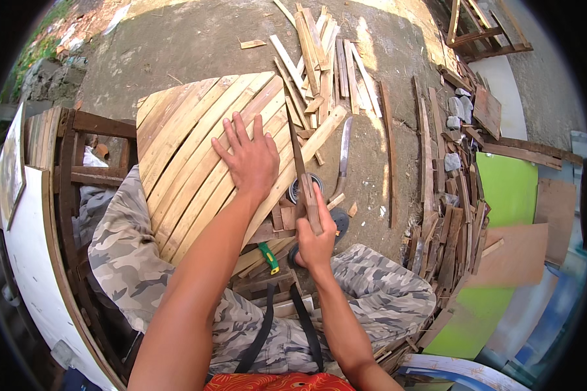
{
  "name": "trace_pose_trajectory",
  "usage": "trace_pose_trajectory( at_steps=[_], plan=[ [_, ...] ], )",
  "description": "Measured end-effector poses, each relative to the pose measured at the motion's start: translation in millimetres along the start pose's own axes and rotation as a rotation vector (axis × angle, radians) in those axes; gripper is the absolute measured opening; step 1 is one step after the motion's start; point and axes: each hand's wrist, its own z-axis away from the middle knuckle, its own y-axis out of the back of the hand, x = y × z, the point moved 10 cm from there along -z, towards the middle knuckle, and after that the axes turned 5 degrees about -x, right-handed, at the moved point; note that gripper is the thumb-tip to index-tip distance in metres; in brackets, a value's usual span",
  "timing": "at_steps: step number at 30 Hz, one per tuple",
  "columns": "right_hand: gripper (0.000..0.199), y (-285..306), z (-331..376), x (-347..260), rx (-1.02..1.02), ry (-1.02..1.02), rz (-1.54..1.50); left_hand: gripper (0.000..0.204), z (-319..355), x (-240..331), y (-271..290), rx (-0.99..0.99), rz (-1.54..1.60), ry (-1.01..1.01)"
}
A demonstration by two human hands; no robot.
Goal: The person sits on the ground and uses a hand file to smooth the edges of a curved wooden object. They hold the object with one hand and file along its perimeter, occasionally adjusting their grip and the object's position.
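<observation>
Two hands: left hand flat on slat panel; right hand grips knife.

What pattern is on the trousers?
Grey-and-tan camouflage on the trousers, seen in the head view.

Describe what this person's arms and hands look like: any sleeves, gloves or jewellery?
Both arms are bare from the lower edge of the picture to the fingertips: no sleeves, gloves, watch or rings that I can see on the left hand or the right hand. Nearer the body show camouflage trousers and a strip of red patterned cloth.
</observation>
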Motion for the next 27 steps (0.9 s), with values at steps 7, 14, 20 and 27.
trace_pose_trajectory(
  at_steps=[7, 14, 20, 27],
  plan=[
    [0.072, 50.2, 149.7, -64.3, -0.148, -0.092, 0.059, 0.052, 1.8, 1.5, -3.1, 0.013, 0.009, -0.016],
    [0.066, -18.4, -92.1, -18.6, -0.145, -0.122, -0.072, 0.051, 0.1, 0.9, 0.0, -0.031, 0.005, 0.013],
    [0.070, 19.6, 27.4, -29.2, -0.111, -0.193, -0.128, 0.052, 1.8, -0.9, -3.7, -0.008, 0.021, 0.006],
    [0.072, 59.2, 111.3, -100.0, -0.148, -0.234, -0.144, 0.052, 3.4, 0.6, -7.1, -0.012, -0.010, 0.009]
  ],
)
